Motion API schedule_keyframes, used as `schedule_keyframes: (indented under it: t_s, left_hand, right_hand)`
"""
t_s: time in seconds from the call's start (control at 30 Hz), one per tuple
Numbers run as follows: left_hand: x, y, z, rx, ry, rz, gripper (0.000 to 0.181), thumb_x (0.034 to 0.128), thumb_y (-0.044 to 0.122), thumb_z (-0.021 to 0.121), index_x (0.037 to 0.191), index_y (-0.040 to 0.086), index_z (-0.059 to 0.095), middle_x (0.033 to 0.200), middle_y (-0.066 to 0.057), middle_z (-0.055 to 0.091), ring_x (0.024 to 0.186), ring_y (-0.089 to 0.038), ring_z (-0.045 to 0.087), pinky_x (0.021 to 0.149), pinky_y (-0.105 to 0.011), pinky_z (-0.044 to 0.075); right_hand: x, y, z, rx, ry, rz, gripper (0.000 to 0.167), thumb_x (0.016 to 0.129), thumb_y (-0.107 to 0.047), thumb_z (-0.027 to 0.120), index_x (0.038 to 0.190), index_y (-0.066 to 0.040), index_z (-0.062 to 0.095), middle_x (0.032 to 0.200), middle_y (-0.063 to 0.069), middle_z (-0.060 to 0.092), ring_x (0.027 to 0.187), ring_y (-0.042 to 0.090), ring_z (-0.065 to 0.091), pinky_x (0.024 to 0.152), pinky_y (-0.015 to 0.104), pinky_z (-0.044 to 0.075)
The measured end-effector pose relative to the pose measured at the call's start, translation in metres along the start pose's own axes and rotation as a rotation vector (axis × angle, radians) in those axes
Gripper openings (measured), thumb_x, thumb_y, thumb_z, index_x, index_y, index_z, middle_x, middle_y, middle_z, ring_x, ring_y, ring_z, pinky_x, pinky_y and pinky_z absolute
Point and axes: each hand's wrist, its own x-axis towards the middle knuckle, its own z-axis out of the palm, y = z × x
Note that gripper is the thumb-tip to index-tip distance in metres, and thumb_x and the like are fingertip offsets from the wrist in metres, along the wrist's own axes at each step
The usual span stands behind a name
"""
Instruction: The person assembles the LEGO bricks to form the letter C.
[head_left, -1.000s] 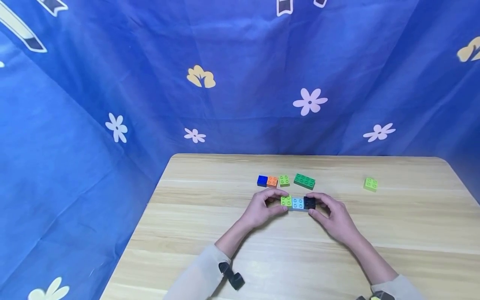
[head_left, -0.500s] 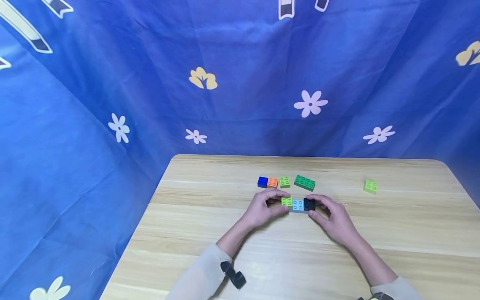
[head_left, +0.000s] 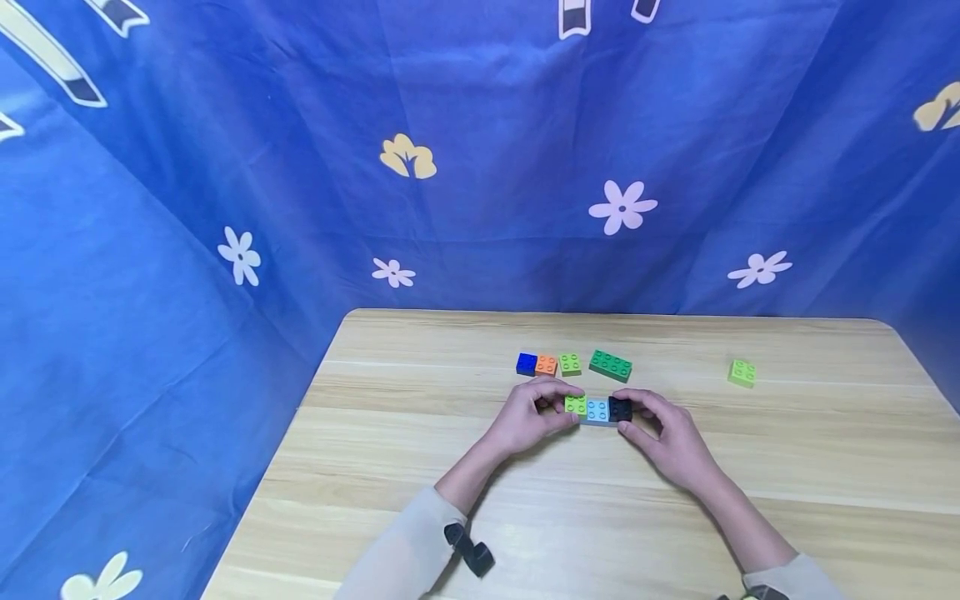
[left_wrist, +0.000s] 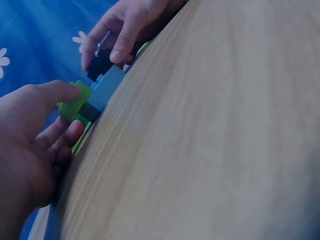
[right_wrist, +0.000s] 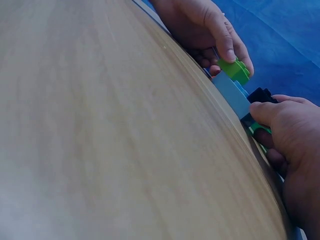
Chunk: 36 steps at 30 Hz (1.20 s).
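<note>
A lime brick (head_left: 575,406), a light blue brick (head_left: 597,409) and a black brick (head_left: 620,408) stand in a row in the head view, with a blue-grey piece beneath them. My left hand (head_left: 525,415) pinches the lime brick at the row's left end between thumb and index finger. At the right end, my right hand (head_left: 671,437) pinches the black brick the same way. The left wrist view shows the lime brick (left_wrist: 76,101) under my left thumb or finger, on the light blue piece (left_wrist: 107,85). In the right wrist view, the black brick (right_wrist: 262,96) touches my right hand (right_wrist: 295,130).
Behind the hands lie a dark blue brick (head_left: 527,363), an orange brick (head_left: 547,364), a small lime-green brick (head_left: 570,364) and a long green brick (head_left: 611,365). Another light green brick (head_left: 742,372) lies farther right on the wooden table (head_left: 525,517). A blue curtain (head_left: 487,208) hangs behind.
The head view has shifted slightly. Both hands keep their hold on the ends of the row, and no brick has clearly moved on the table.
</note>
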Motion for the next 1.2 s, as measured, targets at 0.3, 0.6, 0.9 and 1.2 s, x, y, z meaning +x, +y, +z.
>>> schedule_keyframes:
  t_s: [0.3,0.6,0.9,1.2]
  left_hand:
    - [0.0,0.0,0.0,-0.001,-0.009,0.017,0.036,0.0894,0.008,0.085,0.124,0.011,0.077,0.12,-0.008,0.071,0.1,-0.031,0.066,0.085,-0.038,0.057]
    - [0.001,-0.013,-0.018,-0.209,0.057,-0.009,0.033,0.0996,0.008,0.071,0.132,0.002,0.068,0.126,-0.021,0.068,0.107,-0.03,0.065,0.089,-0.03,0.056]
    - [0.01,-0.029,-0.05,-0.283,0.346,-0.03,0.026,0.0993,-0.004,0.067,0.125,0.0,0.07,0.129,-0.018,0.069,0.107,-0.035,0.069,0.083,-0.025,0.058]
    - [0.015,-0.033,-0.055,-0.038,0.208,-0.082,0.047,0.0961,-0.006,0.069,0.142,0.003,0.063,0.146,-0.015,0.063,0.14,-0.031,0.057,0.118,-0.033,0.043]
  right_hand:
    - [0.0,0.001,0.0,-0.009,0.004,-0.008,0.046,0.095,-0.007,0.079,0.137,-0.021,0.067,0.131,0.002,0.072,0.113,0.016,0.068,0.101,0.025,0.055]
    - [0.0,0.001,-0.001,-0.009,0.008,-0.021,0.047,0.094,-0.006,0.08,0.137,-0.021,0.068,0.13,0.003,0.072,0.113,0.017,0.068,0.101,0.019,0.053]
    - [-0.001,-0.003,0.0,-0.025,0.009,-0.016,0.047,0.094,-0.007,0.081,0.137,-0.02,0.067,0.132,0.003,0.071,0.115,0.017,0.067,0.102,0.015,0.05]
    - [0.0,-0.004,-0.002,-0.021,0.006,-0.014,0.048,0.094,-0.007,0.081,0.137,-0.02,0.067,0.13,0.003,0.072,0.114,0.017,0.067,0.101,0.013,0.05]
